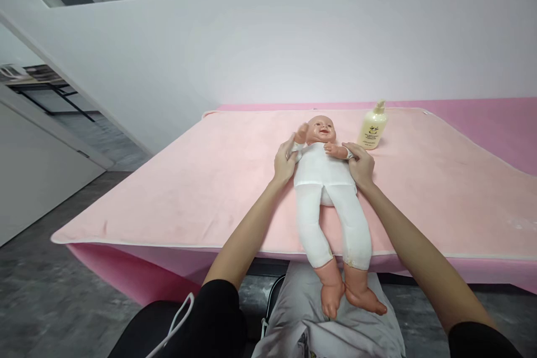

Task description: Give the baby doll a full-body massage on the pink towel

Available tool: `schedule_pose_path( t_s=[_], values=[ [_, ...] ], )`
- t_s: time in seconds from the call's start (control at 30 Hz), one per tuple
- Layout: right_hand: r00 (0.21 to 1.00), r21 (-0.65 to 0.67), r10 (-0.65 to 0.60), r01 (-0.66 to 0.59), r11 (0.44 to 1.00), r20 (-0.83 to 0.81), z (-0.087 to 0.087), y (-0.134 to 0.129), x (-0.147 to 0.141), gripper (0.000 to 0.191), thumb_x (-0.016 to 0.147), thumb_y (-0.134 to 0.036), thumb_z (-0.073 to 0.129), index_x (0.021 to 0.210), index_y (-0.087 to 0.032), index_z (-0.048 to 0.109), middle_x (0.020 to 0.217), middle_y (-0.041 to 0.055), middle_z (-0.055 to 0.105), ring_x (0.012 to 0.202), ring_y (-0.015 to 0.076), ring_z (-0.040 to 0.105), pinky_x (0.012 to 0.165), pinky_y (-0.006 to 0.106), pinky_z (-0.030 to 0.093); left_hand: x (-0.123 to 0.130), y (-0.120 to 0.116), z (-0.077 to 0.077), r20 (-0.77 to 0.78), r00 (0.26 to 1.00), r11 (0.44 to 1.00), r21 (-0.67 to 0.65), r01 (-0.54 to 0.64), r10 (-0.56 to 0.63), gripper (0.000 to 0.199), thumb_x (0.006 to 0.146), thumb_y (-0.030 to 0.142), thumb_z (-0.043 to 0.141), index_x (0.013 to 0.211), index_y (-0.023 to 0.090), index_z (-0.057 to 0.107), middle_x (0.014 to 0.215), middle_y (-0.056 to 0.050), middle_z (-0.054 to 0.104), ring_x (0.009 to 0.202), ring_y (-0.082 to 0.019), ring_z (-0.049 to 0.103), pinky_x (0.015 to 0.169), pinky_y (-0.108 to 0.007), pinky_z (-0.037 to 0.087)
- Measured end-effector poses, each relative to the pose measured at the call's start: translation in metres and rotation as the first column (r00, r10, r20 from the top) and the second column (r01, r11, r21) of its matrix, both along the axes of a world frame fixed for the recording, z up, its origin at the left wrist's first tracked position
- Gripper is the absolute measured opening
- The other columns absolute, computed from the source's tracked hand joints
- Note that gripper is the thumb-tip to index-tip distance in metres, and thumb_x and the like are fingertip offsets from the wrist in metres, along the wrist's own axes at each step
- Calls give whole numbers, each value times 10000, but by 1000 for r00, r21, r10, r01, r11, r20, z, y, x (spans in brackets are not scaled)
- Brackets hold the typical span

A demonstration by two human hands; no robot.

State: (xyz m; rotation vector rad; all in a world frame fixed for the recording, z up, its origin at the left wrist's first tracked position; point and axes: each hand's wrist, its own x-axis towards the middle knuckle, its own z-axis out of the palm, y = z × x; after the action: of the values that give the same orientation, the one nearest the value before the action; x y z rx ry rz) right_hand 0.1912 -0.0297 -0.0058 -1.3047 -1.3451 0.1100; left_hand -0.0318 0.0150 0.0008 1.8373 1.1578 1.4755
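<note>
A baby doll (325,165) with a white cloth body lies on its back on the pink blanket (201,179), head toward the wall. Its legs reach past the table's front edge, over my lap. My left hand (286,159) is closed around the doll's arm on the left side, near the wrist. On the other side, my right hand (359,163) grips the doll's other arm by the sleeve near its wrist. Just beyond my right hand stands a pale yellow pump bottle (373,127), upright on the blanket. Some of my fingers are hidden behind the doll's arms.
A white wall (335,45) rises behind the table, with glass above it. Deeper pink cloth (495,123) shows under the blanket at the back right and hangs at the front left. A white cable (174,324) runs by my left sleeve.
</note>
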Motion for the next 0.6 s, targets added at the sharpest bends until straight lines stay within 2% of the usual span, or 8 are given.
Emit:
schedule_pose_path(
  t_s=[0.07,0.17,0.3,0.4,0.5,0.6],
  values=[
    [1000,-9,11,-10,1000,17,0,1,0,536,594,-53,370,965,-221,718,1070,19,680,1044,176,600,961,363,453,0,-4,1,-194,980,996,77,55,-39,549,765,33,428,1234,265,591,1245,-40,555,1171,-198,497,988,-338,415],
    [999,-24,18,-17,1000,33,1,2,2,540,571,-53,358,930,-212,729,1037,29,685,1004,182,609,945,367,456,2,-8,4,-307,951,992,103,78,-43,580,721,-17,362,1118,271,672,1252,-15,548,1170,-181,499,995,-333,425],
    [997,-52,60,-57,997,51,4,3,4,527,545,-64,353,887,-200,729,1011,36,687,976,187,609,915,358,460,3,-11,6,-318,947,990,119,74,-32,578,700,-17,352,1071,264,695,1235,-12,557,1151,-180,513,993,-338,436],
    [995,-80,74,-69,994,66,5,0,4,516,555,-80,359,916,-190,711,1019,45,682,983,199,599,897,359,456,3,-13,8,-334,942,989,121,80,-35,584,712,-7,354,1119,268,671,1239,-16,553,1150,-183,515,989,-333,434],
    [1000,-118,15,-12,993,19,5,-1,4,483,611,-121,393,1001,-195,668,1049,53,672,988,220,586,877,372,449,2,-14,10,-339,941,996,82,43,-13,600,754,30,380,1271,275,558,1254,-29,548,1155,-194,517,983,-334,429],
    [990,-165,-94,76,983,-105,4,0,5,408,669,-212,457,1044,-208,616,1011,56,668,918,233,587,824,379,452,-1,-12,9,-266,963,999,12,-46,48,586,814,120,434,1382,266,423,1297,-47,533,1194,-232,496,1001,-372,401]
  ],
)
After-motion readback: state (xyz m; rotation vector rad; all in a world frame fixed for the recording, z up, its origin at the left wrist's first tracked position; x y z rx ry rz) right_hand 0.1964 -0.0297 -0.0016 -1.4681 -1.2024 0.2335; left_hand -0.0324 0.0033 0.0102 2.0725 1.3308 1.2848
